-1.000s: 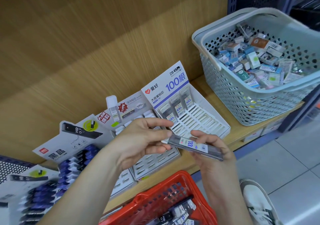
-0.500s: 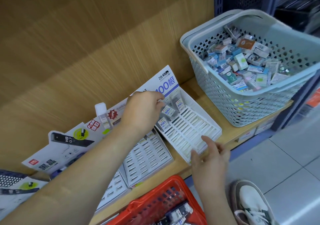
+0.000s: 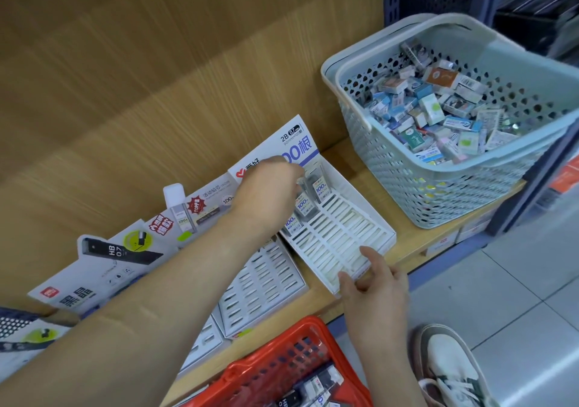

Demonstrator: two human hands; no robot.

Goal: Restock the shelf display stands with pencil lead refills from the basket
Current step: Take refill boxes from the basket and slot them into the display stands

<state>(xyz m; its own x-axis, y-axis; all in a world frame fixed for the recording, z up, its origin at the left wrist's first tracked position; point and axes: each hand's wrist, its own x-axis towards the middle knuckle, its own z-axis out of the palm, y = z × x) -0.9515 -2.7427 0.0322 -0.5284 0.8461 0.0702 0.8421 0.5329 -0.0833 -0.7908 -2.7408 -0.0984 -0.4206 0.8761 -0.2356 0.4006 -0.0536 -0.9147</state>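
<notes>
Left hand (image 3: 266,192) reaches into the back row of the white 2B display stand (image 3: 341,237), fingers curled on a lead refill case (image 3: 302,204) beside two others already slotted; whether that grip is clenched or loosening, can't tell. Right hand (image 3: 374,284) pinches the stand's front edge, thumb on top. Red basket (image 3: 282,372) below holds more refills. Grey-blue basket (image 3: 404,168) of small boxes sits on the shelf (image 3: 416,234) right of the stand.
</notes>
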